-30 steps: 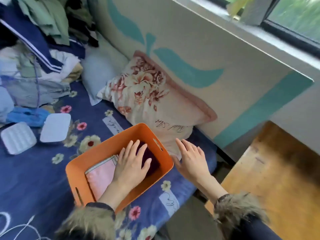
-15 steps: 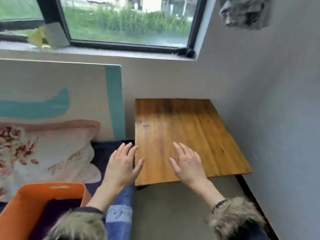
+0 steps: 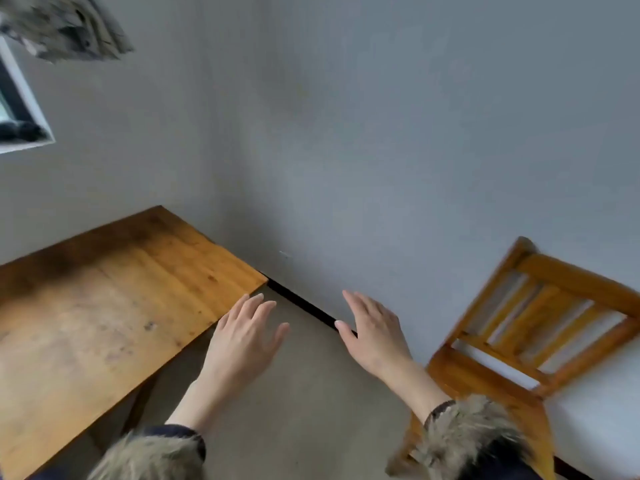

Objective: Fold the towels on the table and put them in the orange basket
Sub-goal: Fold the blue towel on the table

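Hands, two, both mine, held out palm down in the air above the floor. Left hand: fingers straight and slightly spread, holding nothing, fingertips just past the near right corner of the table; whether it touches the table edge I cannot tell. Right hand: fingers straight, close together, thumb out to the side, holding nothing, in front of the black skirting strip at the foot of the grey wall.

Cuffs, fur-trimmed, one on each wrist: left cuff, right cuff.

Table: wooden, worn top, standing against the wall at left. No towel and no orange basket in view.

Chair: wooden, slatted back, at right, near the wall.

Window corner: upper left, with a blurred grey object above it.
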{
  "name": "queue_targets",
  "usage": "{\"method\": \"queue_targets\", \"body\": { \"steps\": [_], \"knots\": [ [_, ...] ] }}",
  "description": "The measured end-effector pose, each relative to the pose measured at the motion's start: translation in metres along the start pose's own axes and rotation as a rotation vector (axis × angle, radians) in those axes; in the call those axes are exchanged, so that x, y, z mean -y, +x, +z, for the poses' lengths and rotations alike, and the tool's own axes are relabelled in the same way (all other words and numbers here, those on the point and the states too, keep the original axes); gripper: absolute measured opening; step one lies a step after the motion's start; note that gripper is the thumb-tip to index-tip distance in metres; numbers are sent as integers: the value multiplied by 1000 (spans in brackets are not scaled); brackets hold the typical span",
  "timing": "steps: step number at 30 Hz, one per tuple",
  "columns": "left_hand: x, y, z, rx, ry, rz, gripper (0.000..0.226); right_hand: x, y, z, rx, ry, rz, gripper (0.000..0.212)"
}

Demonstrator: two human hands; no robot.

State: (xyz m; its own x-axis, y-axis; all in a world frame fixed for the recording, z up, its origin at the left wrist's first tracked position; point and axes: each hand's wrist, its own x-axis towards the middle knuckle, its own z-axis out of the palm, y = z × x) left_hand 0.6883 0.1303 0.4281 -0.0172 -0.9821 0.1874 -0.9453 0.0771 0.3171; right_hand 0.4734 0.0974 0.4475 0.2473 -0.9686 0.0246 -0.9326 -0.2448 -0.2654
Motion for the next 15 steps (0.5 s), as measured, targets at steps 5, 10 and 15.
{"method": "queue_targets", "body": {
  "steps": [5,10,15],
  "knots": [
    [-137,22,45,65,-74,238,68,-126,-82,-40,-67,-10,247,55],
    [-269,34,89,175,-120,498,77,-228,-161,-66,-164,28,540,57],
    [-389,36,140,299,-149,731,57,-314,-234,-80,-245,17,769,56]
  ]
}}
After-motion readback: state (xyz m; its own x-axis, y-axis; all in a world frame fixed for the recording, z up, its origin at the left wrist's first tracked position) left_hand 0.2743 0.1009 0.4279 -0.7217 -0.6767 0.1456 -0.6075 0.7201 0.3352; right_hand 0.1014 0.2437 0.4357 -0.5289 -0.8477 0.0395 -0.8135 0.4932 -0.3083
